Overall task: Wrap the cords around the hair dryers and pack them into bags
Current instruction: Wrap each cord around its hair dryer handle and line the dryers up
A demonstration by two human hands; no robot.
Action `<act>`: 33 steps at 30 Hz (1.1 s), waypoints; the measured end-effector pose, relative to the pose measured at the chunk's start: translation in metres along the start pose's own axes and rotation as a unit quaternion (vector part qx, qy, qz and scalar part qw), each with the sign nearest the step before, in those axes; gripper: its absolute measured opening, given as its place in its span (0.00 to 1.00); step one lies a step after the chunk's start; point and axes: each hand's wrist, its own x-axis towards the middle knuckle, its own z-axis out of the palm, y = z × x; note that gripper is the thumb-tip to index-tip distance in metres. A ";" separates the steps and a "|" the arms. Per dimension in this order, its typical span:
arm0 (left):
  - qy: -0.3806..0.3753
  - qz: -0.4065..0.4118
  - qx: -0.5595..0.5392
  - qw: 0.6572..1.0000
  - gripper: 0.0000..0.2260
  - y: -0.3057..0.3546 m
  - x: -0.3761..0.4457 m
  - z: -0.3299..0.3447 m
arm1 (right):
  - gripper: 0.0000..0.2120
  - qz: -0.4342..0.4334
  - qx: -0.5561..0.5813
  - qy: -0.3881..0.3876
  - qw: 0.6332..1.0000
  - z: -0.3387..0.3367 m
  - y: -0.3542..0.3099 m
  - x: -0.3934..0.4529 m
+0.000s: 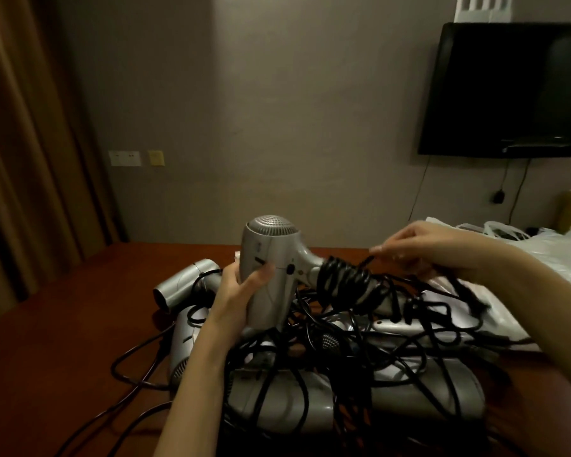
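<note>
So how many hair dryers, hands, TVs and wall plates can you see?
Hair dryers: 5 plainly seen; the cords may hide more
Hands: 2, left hand and right hand
TV: 1
Wall plates: 2
Total: 10

Upright silver hair dryer (271, 258), cord-wrapped handle (346, 285)

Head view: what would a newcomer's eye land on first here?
The silver hair dryer held up mid-frame: the left hand grips its body while the right hand pinches the black cord coiled round its handle. Below lies a tangled pile of dryers; white plastic bags sit right.
</note>
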 end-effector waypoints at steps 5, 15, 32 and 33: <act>0.046 0.072 0.066 0.994 0.23 -0.002 0.003 0.008 | 0.13 -0.084 -0.041 0.058 0.994 0.012 -0.025 0.001; 0.156 0.087 0.090 0.980 0.23 -0.001 0.003 0.004 | 0.11 -0.145 0.161 0.049 0.975 0.078 0.013 0.004; 0.177 -0.052 -0.094 0.978 0.25 0.012 0.005 0.005 | 0.15 -0.018 0.348 -0.060 0.936 0.084 0.024 0.024; 0.150 -0.064 -0.109 0.981 0.28 0.014 0.004 0.005 | 0.13 -0.021 0.373 -0.071 0.925 0.083 0.023 0.024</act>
